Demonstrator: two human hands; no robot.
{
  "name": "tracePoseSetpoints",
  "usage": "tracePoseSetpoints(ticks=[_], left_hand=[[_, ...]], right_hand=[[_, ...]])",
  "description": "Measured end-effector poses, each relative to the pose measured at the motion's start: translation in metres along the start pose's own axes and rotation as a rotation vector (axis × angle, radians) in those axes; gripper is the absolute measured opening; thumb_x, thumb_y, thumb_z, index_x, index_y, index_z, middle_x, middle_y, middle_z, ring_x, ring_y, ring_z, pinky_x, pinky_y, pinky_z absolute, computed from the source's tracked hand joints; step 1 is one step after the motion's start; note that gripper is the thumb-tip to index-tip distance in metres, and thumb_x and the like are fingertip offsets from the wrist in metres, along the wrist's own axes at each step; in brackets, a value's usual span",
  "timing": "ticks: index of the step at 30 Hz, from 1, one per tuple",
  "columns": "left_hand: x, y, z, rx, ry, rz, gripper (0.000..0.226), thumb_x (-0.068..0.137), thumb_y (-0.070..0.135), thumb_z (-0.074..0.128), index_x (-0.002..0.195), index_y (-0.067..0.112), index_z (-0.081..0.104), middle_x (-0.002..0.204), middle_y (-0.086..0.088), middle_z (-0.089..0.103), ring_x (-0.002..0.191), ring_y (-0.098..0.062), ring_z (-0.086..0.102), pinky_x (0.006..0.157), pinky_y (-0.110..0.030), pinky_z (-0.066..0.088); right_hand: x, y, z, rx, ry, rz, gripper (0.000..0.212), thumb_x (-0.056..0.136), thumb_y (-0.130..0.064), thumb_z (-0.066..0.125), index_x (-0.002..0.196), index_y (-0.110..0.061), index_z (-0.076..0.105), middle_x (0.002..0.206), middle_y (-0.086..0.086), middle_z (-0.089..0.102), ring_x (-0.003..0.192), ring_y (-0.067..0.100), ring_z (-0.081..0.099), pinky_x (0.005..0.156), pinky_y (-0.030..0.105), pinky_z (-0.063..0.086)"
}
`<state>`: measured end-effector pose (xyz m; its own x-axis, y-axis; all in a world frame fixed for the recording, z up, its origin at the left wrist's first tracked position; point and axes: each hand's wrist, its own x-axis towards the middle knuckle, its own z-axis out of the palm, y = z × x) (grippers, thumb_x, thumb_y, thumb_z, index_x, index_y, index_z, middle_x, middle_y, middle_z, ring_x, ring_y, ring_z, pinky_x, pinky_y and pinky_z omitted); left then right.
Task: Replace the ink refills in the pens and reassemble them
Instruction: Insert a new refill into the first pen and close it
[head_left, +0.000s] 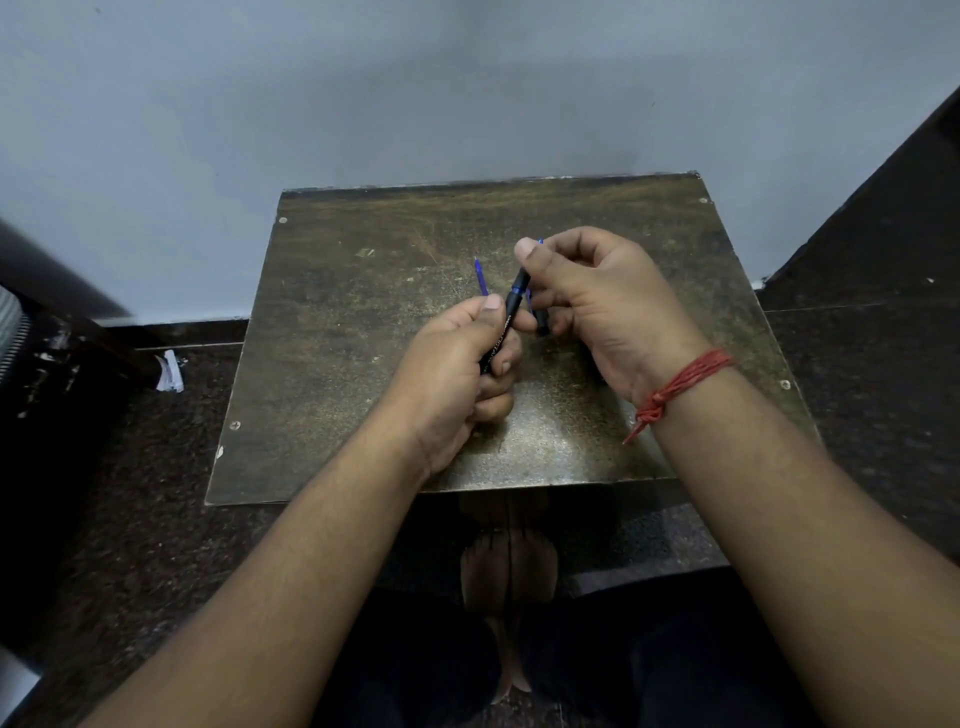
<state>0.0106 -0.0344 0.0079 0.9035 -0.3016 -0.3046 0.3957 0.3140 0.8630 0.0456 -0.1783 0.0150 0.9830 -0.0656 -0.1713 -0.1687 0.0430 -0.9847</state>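
Over a worn brown table (363, 332), both hands hold a black pen with a blue band (511, 306). My left hand (457, 374) grips the pen's lower barrel. A thin blue refill (479, 277) sticks up from that same hand beside the pen. My right hand (592, 301) pinches the pen's upper end between thumb and forefinger. Its lower fingers curl round a small dark piece (542, 325), and a blue tip (540, 242) shows behind the thumb. The fingers hide much of each part.
The small table stands against a pale blue-grey wall (467, 93) on a dark speckled floor (156, 467). A crumpled white paper (169, 371) lies on the floor at the left. Bare feet (509, 566) rest under the table's near edge. A red thread (680, 387) circles my right wrist.
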Motion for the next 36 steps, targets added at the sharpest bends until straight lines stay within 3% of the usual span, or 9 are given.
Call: tracePoseSetpoints(ticks=[4,8,11,15,19,23,25,29,36], left_hand=[[-0.0002,0.0002,0.0006,-0.003,0.003,-0.003,0.029,0.107,0.024,0.037,0.093,0.007,0.056,0.054,0.001,0.037,0.036,-0.003,0.02,0.036,-0.012,0.017],[-0.0002,-0.0003,0.0008,-0.001,0.001,-0.003,0.028,0.107,0.024,0.037,0.094,0.007,0.055,0.054,0.002,0.038,0.036,-0.003,0.02,0.036,-0.012,0.017],[0.0002,0.0002,0.0005,-0.01,0.001,-0.004,0.028,0.107,0.024,0.037,0.094,0.007,0.055,0.053,0.002,0.038,0.036,-0.002,0.02,0.035,-0.012,0.017],[-0.0001,0.0002,0.0002,-0.004,0.0,-0.006,0.029,0.107,0.025,0.037,0.093,0.007,0.056,0.054,0.002,0.038,0.036,-0.003,0.02,0.035,-0.012,0.018],[-0.0002,0.0,0.0004,-0.003,0.008,-0.008,0.029,0.107,0.024,0.036,0.093,0.007,0.056,0.054,0.001,0.037,0.036,-0.002,0.02,0.035,-0.012,0.018],[-0.0001,-0.0003,0.0008,0.002,0.011,-0.008,0.029,0.107,0.024,0.036,0.094,0.007,0.055,0.054,0.001,0.037,0.036,-0.002,0.02,0.035,-0.012,0.018],[0.0,-0.0003,0.0009,0.002,0.013,-0.011,0.029,0.107,0.024,0.036,0.094,0.007,0.056,0.053,0.002,0.037,0.036,-0.002,0.02,0.035,-0.012,0.017],[-0.0003,0.0,0.0011,-0.005,0.007,-0.013,0.029,0.107,0.024,0.036,0.094,0.006,0.055,0.053,0.002,0.038,0.035,-0.002,0.021,0.035,-0.012,0.018],[-0.0009,0.0,0.0013,0.012,-0.006,-0.021,0.028,0.107,0.024,0.036,0.095,0.007,0.055,0.055,0.002,0.038,0.036,-0.002,0.02,0.035,-0.013,0.016]], right_hand=[[-0.0006,-0.0034,0.0011,0.039,-0.003,-0.016,0.003,0.089,-0.01,0.07,0.089,-0.012,0.068,0.079,0.006,0.071,0.074,0.026,0.06,0.053,0.027,0.042],[-0.0016,-0.007,0.0016,0.104,-0.021,0.008,0.022,0.086,0.0,0.058,0.105,-0.005,0.066,0.096,0.015,0.078,0.078,0.025,0.067,0.065,0.037,0.044],[-0.0011,-0.0053,0.0015,0.075,-0.013,0.009,0.014,0.091,-0.008,0.062,0.105,-0.008,0.064,0.1,0.015,0.077,0.078,0.024,0.066,0.058,0.03,0.044],[0.0003,0.0,0.0013,-0.039,0.009,-0.017,0.016,0.087,-0.027,0.076,0.088,-0.017,0.064,0.081,0.007,0.069,0.074,0.024,0.063,0.049,0.024,0.04],[0.0005,-0.0018,0.0005,-0.007,0.003,-0.028,0.002,0.087,-0.013,0.069,0.087,-0.015,0.07,0.081,0.006,0.074,0.078,0.029,0.065,0.065,0.039,0.048],[-0.0028,-0.0079,0.0001,0.09,-0.017,0.005,0.022,0.091,-0.001,0.054,0.108,-0.006,0.068,0.097,0.012,0.078,0.081,0.022,0.07,0.071,0.036,0.049],[-0.0024,-0.0072,-0.0008,0.092,-0.009,0.014,0.018,0.093,-0.006,0.058,0.109,-0.007,0.067,0.099,0.012,0.078,0.082,0.021,0.07,0.07,0.035,0.05],[-0.0008,-0.0018,-0.0015,-0.044,0.026,-0.016,0.013,0.088,-0.026,0.074,0.093,-0.015,0.068,0.084,0.004,0.074,0.077,0.022,0.069,0.072,0.051,0.055],[0.0004,-0.007,-0.0027,0.091,0.085,-0.033,0.006,0.093,-0.012,0.065,0.096,-0.012,0.07,0.085,0.004,0.075,0.076,0.017,0.064,0.058,0.024,0.047]])
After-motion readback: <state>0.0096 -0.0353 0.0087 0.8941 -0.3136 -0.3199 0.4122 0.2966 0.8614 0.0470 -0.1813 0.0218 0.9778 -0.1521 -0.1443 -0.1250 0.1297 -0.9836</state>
